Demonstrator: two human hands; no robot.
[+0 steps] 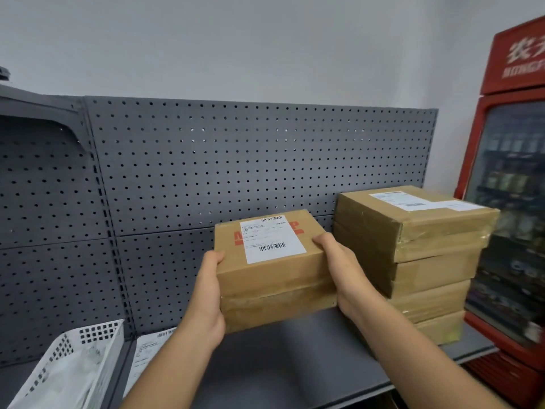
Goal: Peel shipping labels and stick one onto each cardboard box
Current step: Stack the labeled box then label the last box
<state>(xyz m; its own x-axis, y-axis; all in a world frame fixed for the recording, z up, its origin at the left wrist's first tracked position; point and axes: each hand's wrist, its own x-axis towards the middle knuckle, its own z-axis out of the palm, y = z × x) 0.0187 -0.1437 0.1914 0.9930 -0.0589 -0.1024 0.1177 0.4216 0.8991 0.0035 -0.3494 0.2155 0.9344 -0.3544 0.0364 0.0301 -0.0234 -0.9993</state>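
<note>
Two stacked cardboard boxes (265, 278) being clasped at both ends by left grip (206, 293) and right grip (342, 270), over the shelf (295, 364), contact unclear, white label (271, 239) partly hiding red print (296, 227), label sheet (147, 358) partly hidden by the forearm.

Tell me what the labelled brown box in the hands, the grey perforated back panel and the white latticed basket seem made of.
Labelled brown box: cardboard, matte; creased edges, tan faces. Grey perforated back panel: probably painted sheet metal; even matte coat, regular punched holes. White latticed basket: likely moulded plastic; thin, glossy grid walls.
</note>
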